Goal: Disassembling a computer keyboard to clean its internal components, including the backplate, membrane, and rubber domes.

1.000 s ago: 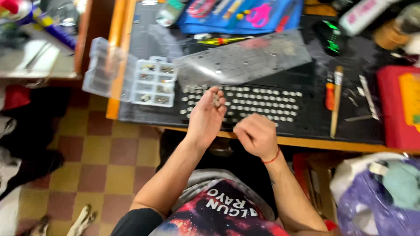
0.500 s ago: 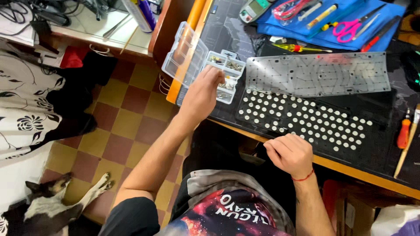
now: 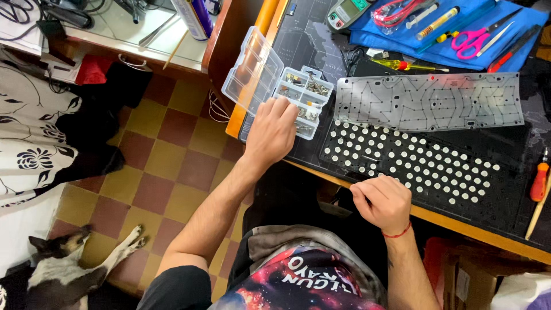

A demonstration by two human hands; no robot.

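Observation:
My left hand [image 3: 272, 132] reaches into a clear plastic parts box [image 3: 303, 95] with small compartments of screws, its lid [image 3: 251, 72] folded open to the left. Its fingertips are down among the compartments, so I cannot see whether they hold anything. My right hand [image 3: 383, 201] rests loosely curled at the near edge of a black keyboard base [image 3: 436, 169] dotted with white rubber domes. A translucent keyboard membrane sheet [image 3: 429, 102] lies just behind that base.
Behind lie a blue cloth [image 3: 459, 34] with pink scissors [image 3: 475, 40], pens and a yellow screwdriver [image 3: 404, 65], plus a multimeter [image 3: 347, 12]. An orange-handled screwdriver [image 3: 539, 181] sits at the right. A dog [image 3: 69, 267] lies on the tiled floor at lower left.
My left hand went from the keyboard base to the parts box and now sits deeper over its compartments. My right hand stayed at the near edge. The view swung left.

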